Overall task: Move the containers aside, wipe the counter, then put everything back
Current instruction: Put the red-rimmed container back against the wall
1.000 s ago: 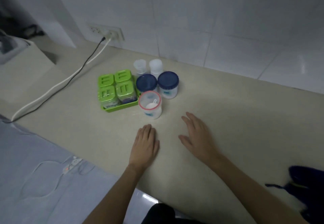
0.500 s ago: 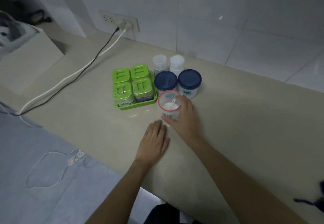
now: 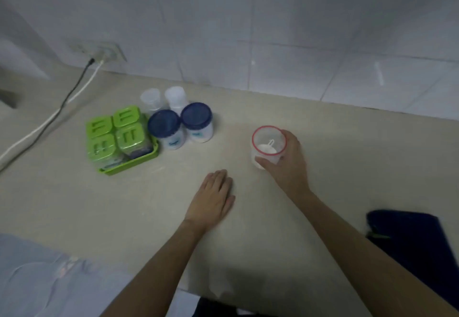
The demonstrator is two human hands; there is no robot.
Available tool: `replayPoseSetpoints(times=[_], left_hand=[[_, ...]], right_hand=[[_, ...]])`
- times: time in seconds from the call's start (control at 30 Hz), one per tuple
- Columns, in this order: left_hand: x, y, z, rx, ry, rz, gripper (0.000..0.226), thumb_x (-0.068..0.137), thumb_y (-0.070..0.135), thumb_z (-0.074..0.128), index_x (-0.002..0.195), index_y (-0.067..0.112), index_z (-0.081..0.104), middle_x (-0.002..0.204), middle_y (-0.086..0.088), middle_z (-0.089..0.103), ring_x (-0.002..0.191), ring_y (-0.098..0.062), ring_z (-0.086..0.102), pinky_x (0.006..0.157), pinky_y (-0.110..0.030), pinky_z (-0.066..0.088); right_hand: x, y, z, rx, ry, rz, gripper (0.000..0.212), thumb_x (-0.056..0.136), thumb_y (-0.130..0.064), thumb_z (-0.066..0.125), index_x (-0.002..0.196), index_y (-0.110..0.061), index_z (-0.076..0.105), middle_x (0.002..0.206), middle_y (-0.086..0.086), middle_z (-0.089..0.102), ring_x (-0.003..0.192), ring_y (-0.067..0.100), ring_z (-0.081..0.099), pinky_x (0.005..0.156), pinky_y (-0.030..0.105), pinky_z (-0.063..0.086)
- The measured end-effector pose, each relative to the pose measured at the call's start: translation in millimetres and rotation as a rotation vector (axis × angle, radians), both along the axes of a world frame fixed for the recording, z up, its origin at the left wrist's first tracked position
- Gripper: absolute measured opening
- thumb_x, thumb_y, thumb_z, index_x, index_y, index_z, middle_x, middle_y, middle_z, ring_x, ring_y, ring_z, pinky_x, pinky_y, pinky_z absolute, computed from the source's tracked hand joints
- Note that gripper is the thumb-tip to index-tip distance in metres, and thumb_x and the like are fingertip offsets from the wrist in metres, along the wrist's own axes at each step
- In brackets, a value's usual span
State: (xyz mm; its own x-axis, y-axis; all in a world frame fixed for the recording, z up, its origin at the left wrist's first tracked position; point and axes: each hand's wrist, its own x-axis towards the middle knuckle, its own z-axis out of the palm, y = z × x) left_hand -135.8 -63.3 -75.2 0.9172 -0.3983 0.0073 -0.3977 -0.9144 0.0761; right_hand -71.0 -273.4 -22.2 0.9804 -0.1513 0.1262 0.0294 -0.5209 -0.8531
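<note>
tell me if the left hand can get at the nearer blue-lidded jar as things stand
Probably yes. The left hand lies flat and empty on the counter, and only bare counter lies between it and the nearer blue-lidded jar.

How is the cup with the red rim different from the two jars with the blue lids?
The clear plastic cup with the red rim is open on top, with a white scoop inside; the two white jars with dark blue lids are closed. The right hand holds the cup, off to the right, while the jars stand untouched beside the green tray. Both are small round containers on the beige counter.
</note>
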Motion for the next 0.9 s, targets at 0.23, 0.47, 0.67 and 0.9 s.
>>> replayPoseSetpoints(times=[0.23,0.47,0.67,0.9], left_hand=[[52,-148,2,-0.082,-0.012,-0.183,0.051,0.09,0.034,0.038,0.127,0.003,0.055,0.135,-0.021,0.053,0.125,-0.035,0.051,0.11,-0.047,0.037],[86,-269,2,-0.105,0.077,-0.195,0.067,0.087,0.041,0.024,0.142,0.005,0.036,0.151,-0.02,0.033,0.14,-0.036,0.029,0.117,-0.047,0.017],[110,-298,-5,-0.06,0.016,-0.132,0.065,0.09,0.052,0.027,0.13,0.007,0.049,0.133,-0.019,0.051,0.125,-0.035,0.046,0.115,-0.05,0.026],[124,-304,-13,-0.056,-0.094,-0.153,0.055,0.088,0.051,0.037,0.12,0.009,0.053,0.117,-0.013,0.057,0.111,-0.031,0.052,0.111,-0.046,0.019]], right_hand=[[-19,-169,8,-0.101,0.168,-0.202,0.097,0.07,-0.027,0.081,0.145,-0.008,0.022,0.147,0.009,0.032,0.132,0.023,0.037,0.101,0.024,0.027],[-18,-273,7,-0.061,0.223,-0.332,0.088,0.058,-0.033,0.087,0.129,-0.005,0.043,0.126,0.012,0.05,0.114,0.025,0.051,0.098,0.036,0.043],[22,-303,5,-0.061,0.207,-0.241,0.086,0.065,-0.022,0.085,0.134,-0.006,0.036,0.131,0.01,0.045,0.116,0.023,0.047,0.093,0.027,0.035],[91,-346,23,-0.466,0.226,-0.123,0.092,0.055,-0.043,0.085,0.131,-0.01,0.044,0.136,0.013,0.044,0.121,0.032,0.046,0.099,0.041,0.041]])
